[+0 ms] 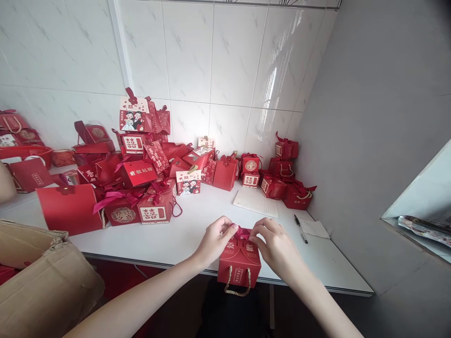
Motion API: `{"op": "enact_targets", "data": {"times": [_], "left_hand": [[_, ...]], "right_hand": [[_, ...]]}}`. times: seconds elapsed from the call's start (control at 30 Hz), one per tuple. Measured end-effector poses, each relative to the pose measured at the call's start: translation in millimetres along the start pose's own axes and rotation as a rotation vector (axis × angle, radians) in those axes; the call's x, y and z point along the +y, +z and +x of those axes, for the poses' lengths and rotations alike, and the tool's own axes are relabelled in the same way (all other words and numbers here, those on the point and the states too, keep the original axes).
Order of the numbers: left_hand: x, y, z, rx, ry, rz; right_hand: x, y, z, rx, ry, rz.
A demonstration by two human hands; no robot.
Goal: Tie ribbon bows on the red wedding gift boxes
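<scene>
A small red gift box [239,264] with gold characters sits at the table's front edge, its twisted gold rope handle [237,293] hanging on the side towards me. On top of it is a dark red ribbon [244,233] gathered between my two hands. My left hand [215,240] pinches the ribbon's left part with thumb and forefinger. From the other side, the thumb and fingers of my right hand [276,241] close on its right part. The exact shape of the ribbon between the fingertips is partly hidden.
Many red gift boxes [155,213] are piled along the white table [169,239]. More boxes [283,166] stack at the back right near a notepad [255,203] and a pen [301,229]. A cardboard carton [52,281] stands front left. Someone's arm [6,183] shows at the left edge.
</scene>
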State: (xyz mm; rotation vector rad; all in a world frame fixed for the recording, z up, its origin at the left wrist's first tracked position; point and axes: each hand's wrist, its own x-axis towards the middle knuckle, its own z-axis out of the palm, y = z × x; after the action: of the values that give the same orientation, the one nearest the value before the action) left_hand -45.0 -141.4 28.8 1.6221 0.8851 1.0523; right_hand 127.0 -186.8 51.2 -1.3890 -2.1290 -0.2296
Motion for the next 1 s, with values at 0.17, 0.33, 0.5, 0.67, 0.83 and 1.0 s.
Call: {"op": "enact_targets", "data": {"times": [0.17,0.33,0.5,0.67,0.83,1.0], "left_hand": [[3.1,-7.9,-1.0,0.028,0.056,0.115],[3.1,-23.1,-3.9,0.015,0.077,0.168],[4.0,-25.2,-15.6,-0.004,0.094,0.191],[3.7,-20.0,-19.6,-0.018,0.044,0.294],[3.3,-21.4,-13.9,-0.041,-0.007,0.290],[6.5,-22.9,-11.9,-0.004,0.067,0.313]], "right_hand": [[6.1,-14.9,5.1,-0.131,0.104,0.077],[9.7,-21.1,5.6,-0.187,0.103,0.098],[13.7,-14.9,-2.6,-0.135,0.161,0.191],[7.3,-7.9,-10.2,-0.112,0.371,0.286],[-3.1,1.3,-9.1,-0.185,0.479,0.343],[-3.7,8.1,-2.7,-0.246,0.561,0.469]]}}
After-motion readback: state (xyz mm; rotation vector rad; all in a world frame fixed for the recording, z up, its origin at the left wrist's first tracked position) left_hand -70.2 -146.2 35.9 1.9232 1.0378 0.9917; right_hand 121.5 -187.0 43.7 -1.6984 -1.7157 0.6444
